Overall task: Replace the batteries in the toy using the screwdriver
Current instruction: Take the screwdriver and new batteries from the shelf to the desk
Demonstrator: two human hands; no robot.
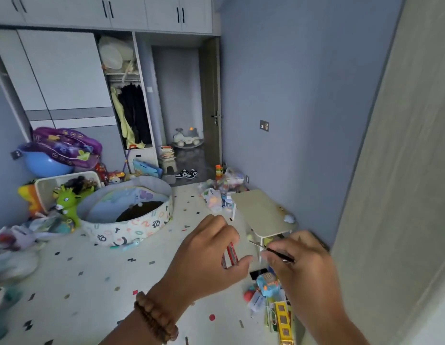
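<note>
Left hand [204, 260] grips red batteries [230, 255]; right hand [306, 270] pinches the screwdriver [273, 251] (keep its tip steady); lower both to the blue toy [267, 285].

The speckled floor [97, 282] carries a round fabric play pen [131, 225] at centre left, a low worktop [261, 212] right of centre, and a blue toy [267, 285] at lower right.

Two hands [206, 257]; one screwdriver [278, 254]; two red batteries [230, 253]; one blue toy [267, 285]; one table [261, 210].
</note>
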